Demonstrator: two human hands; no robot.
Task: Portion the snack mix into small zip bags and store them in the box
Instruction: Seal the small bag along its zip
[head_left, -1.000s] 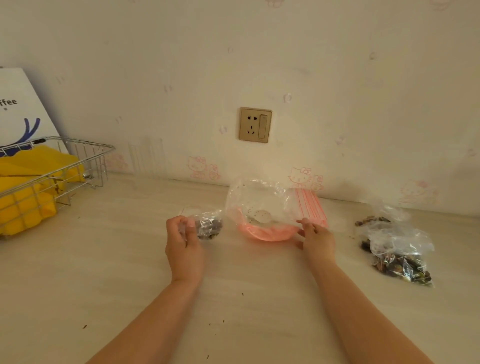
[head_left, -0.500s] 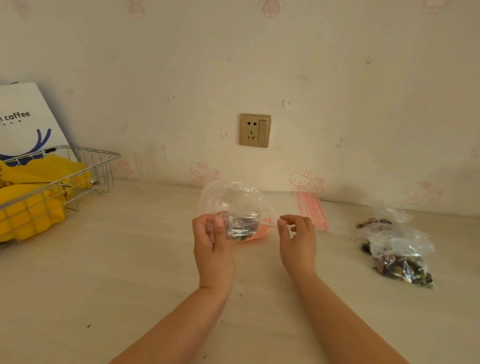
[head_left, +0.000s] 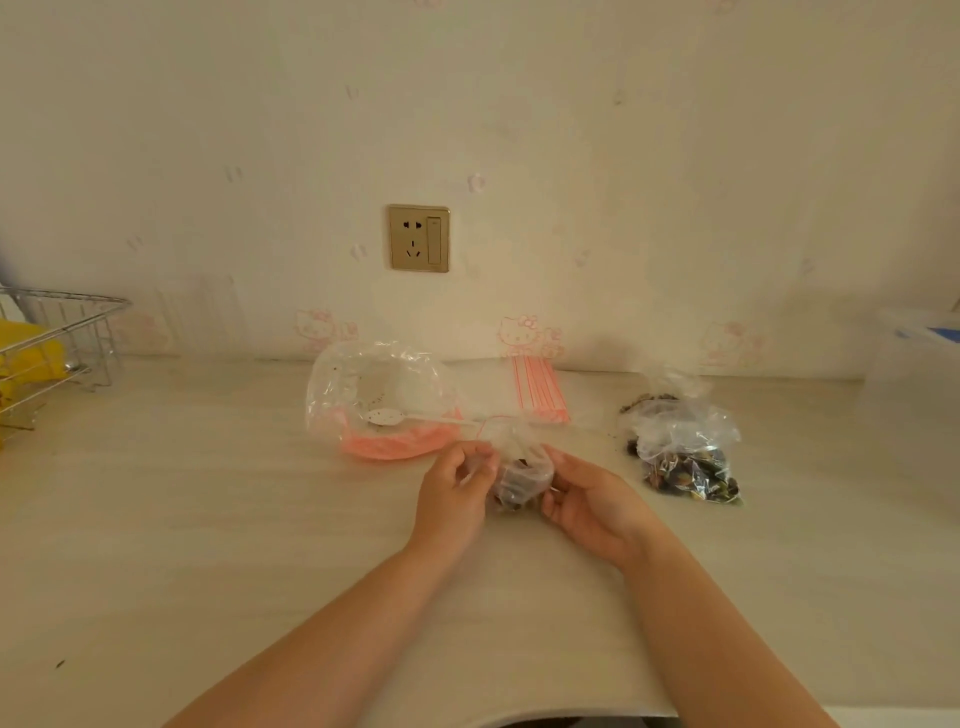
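A small clear zip bag (head_left: 519, 478) with dark snack mix inside sits between my two hands, just above the table. My left hand (head_left: 454, 493) pinches its left side and my right hand (head_left: 592, 501) grips its right side. A larger clear bag of dark snack mix (head_left: 685, 457) lies to the right. Behind my hands lies a crumpled clear bag with a pink strip (head_left: 379, 405) and a white plastic spoon (head_left: 395, 417) on it. A stack of empty zip bags with red seal lines (head_left: 535, 389) rests near the wall. A translucent box (head_left: 914, 353) stands at the far right.
A wire basket with yellow contents (head_left: 52, 343) stands at the far left. A wall socket (head_left: 418, 238) is on the wall behind. Crumbs lie near the snack bag. The pale wooden table (head_left: 208, 519) ends at a curved front edge below my arms.
My left hand carried the small filled bag from the left to the middle, and my right hand came over and took hold of its other side. The camera view shifted to the right.
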